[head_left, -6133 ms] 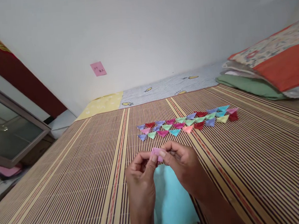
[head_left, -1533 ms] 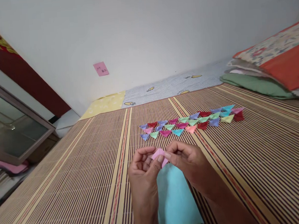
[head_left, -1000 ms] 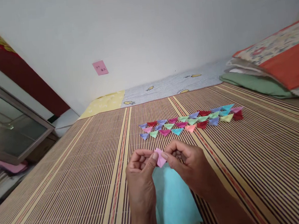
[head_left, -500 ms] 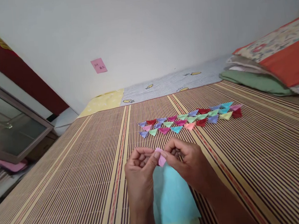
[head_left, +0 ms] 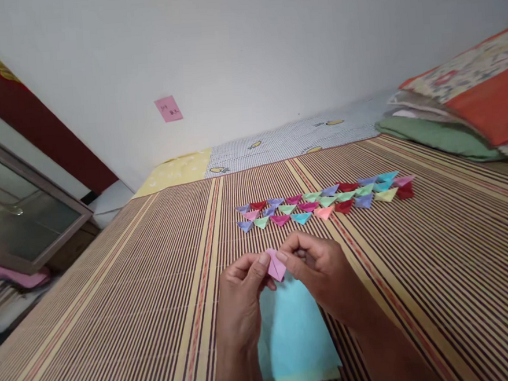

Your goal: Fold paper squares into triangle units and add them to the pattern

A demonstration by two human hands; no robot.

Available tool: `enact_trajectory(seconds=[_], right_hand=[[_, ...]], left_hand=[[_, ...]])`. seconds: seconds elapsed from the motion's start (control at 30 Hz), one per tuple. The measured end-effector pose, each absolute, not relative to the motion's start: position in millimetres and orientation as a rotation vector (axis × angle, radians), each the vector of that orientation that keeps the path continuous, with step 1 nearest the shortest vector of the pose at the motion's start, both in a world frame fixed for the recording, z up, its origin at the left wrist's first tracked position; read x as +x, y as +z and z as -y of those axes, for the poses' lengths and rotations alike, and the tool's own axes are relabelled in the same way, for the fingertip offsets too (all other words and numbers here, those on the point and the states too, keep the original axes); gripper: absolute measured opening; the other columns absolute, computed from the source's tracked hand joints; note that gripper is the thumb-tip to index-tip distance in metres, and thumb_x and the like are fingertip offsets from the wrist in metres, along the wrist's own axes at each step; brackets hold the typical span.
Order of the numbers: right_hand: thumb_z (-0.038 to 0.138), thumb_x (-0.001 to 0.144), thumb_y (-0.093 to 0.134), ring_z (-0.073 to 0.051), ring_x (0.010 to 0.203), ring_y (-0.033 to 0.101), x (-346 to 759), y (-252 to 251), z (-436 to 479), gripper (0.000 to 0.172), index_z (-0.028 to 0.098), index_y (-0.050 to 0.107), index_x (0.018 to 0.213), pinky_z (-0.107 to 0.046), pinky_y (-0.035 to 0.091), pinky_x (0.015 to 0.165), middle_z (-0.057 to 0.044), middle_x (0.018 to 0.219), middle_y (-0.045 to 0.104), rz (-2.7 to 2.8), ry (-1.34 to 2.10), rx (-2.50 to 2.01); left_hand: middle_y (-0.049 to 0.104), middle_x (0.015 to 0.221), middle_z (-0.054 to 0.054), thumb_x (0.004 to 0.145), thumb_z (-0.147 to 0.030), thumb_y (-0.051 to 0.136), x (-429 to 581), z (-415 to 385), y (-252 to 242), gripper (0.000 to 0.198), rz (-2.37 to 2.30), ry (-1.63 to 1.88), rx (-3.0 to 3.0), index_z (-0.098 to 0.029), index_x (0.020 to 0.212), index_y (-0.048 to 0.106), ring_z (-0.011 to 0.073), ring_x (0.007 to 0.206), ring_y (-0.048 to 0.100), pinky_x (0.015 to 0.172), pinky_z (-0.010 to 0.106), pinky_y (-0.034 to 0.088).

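Note:
My left hand [head_left: 240, 302] and my right hand [head_left: 323, 278] meet above the striped bamboo mat [head_left: 134, 291], both pinching a small folded pink paper piece [head_left: 275, 265] between thumbs and fingertips. Under my hands lies a light blue sheet of paper [head_left: 292, 333] with a yellowish edge showing beneath it. Farther out on the mat, several small folded paper triangles [head_left: 320, 203] in purple, red, green, pink and blue lie in rows.
Folded bedding and a patterned orange pillow [head_left: 469, 100] sit at the far right. A pink sticky note [head_left: 168, 109] hangs on the white wall. A glass-fronted cabinet [head_left: 16, 213] stands at the left, past the mat's edge.
The pink piece has been turned and folded tighter between my fingertips; it now points downward as a narrow triangle. My hands stay in about the same place.

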State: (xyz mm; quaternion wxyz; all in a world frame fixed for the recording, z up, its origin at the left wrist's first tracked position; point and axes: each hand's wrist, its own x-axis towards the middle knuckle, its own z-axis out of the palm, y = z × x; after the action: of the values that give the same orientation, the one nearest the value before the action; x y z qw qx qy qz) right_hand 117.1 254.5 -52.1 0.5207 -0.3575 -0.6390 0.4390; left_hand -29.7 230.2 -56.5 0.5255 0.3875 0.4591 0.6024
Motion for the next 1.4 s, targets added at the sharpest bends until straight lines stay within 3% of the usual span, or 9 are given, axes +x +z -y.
enact_trajectory(seconds=[0.1,0.2,0.3,0.37,0.57,1.07,1.4], right_hand=[[0.023,0.091,0.064,-0.011,0.058,0.052,117.4,-53.9,-256.2,0.019,0.019,0.061,0.072,-0.024,0.042,0.054,0.004,0.063,0.057,1.604,0.976,-0.87],[0.016,0.091,0.061,-0.014,0.069,0.059,117.4,-53.9,-255.9,0.007,0.019,0.066,0.087,-0.026,0.048,0.063,0.001,0.077,0.063,1.633,0.841,-0.832],[0.006,0.089,0.057,-0.018,0.094,0.063,117.9,-52.4,-254.2,0.022,0.02,0.069,0.1,-0.031,0.05,0.084,-0.004,0.1,0.065,1.765,0.664,-0.71],[0.003,0.088,0.059,-0.019,0.101,0.062,117.8,-51.5,-253.0,0.024,0.021,0.071,0.1,-0.032,0.049,0.089,-0.004,0.103,0.064,1.856,0.606,-0.653],[0.013,0.094,0.065,-0.02,0.094,0.061,115.9,-52.6,-254.0,0.011,0.021,0.072,0.091,-0.034,0.048,0.084,-0.004,0.094,0.062,1.885,0.582,-0.687],[0.014,0.089,0.068,-0.017,0.081,0.064,113.4,-52.6,-253.6,0.012,0.021,0.07,0.079,-0.032,0.05,0.075,0.0,0.084,0.066,1.527,1.079,-0.705],[0.011,0.086,0.068,-0.018,0.08,0.064,118.8,-53.5,-257.5,0.016,0.021,0.069,0.074,-0.033,0.049,0.076,0.0,0.079,0.067,1.546,0.999,-0.728]], left_hand=[[0.068,0.065,0.002,0.071,-0.037,0.087,-31.3,-230.8,-57.0,0.025,-1.116,1.43,0.922,-0.014,0.07,0.078,0.0104,0.058,0.056,0.055,0.02,0.045],[0.066,0.06,0.001,0.069,-0.036,0.089,-33.4,-232.1,-58.0,0.025,-1.132,1.484,0.842,-0.014,0.065,0.076,0.0088,0.054,0.053,0.052,0.019,0.042],[0.064,0.056,-0.001,0.065,-0.035,0.09,-36.2,-233.9,-58.2,0.027,-1.101,1.513,0.733,-0.014,0.061,0.073,0.0069,0.05,0.05,0.049,0.018,0.039],[0.063,0.056,-0.001,0.063,-0.033,0.092,-37.5,-234.7,-57.8,0.027,-1.079,1.516,0.699,-0.014,0.061,0.073,0.0069,0.05,0.05,0.049,0.018,0.038],[0.063,0.056,-0.001,0.069,-0.03,0.088,-35.2,-232.4,-55.5,0.024,-1.077,1.529,0.78,-0.014,0.06,0.072,0.0081,0.053,0.052,0.054,0.02,0.041],[0.069,0.07,0.0,0.085,-0.025,0.078,-35.2,-226.9,-58.5,0.013,-1.017,1.512,1.024,-0.018,0.075,0.076,0.0118,0.069,0.061,0.071,0.023,0.048],[0.072,0.075,0.005,0.09,-0.032,0.072,-35.3,-227.4,-58.1,0.018,-0.994,1.455,1.078,-0.016,0.083,0.079,0.0162,0.073,0.063,0.073,0.027,0.05]])
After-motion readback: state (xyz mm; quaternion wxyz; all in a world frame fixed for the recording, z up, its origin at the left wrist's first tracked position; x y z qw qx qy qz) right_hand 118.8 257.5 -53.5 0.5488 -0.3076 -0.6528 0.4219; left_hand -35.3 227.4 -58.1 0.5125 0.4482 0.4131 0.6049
